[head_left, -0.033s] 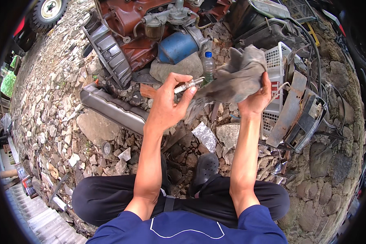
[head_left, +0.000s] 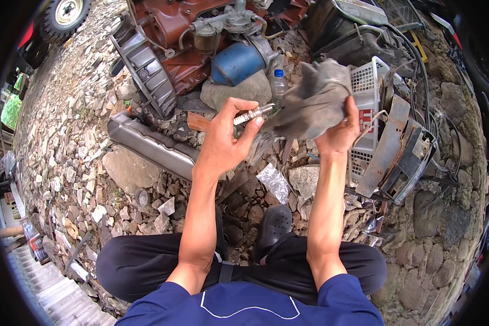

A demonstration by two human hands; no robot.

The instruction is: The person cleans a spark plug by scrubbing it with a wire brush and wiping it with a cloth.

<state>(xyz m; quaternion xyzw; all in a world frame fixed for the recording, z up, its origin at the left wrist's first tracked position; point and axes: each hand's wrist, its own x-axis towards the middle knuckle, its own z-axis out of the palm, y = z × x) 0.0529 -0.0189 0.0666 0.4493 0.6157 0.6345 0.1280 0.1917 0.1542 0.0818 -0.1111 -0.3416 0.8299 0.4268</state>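
My left hand (head_left: 228, 136) pinches a spark plug (head_left: 252, 114) between fingers and thumb, its metal end pointing right. My right hand (head_left: 339, 130) grips a crumpled grey-brown rag (head_left: 315, 100), which is blurred and hangs down leftward beside the plug. Behind the rag stands a plastic bottle with a blue cap (head_left: 279, 81).
A rust-red engine part (head_left: 174, 24) with a blue canister (head_left: 233, 64) lies ahead. A grey metal cover (head_left: 141, 138) rests on rubble. At right, a white crate (head_left: 364, 76) leans among metal plates (head_left: 386, 146) and hoses. A foil scrap (head_left: 271, 182) lies below my hands.
My right hand and the rag have shifted slightly leftward; the top of the rag has changed shape. My left hand is almost still.
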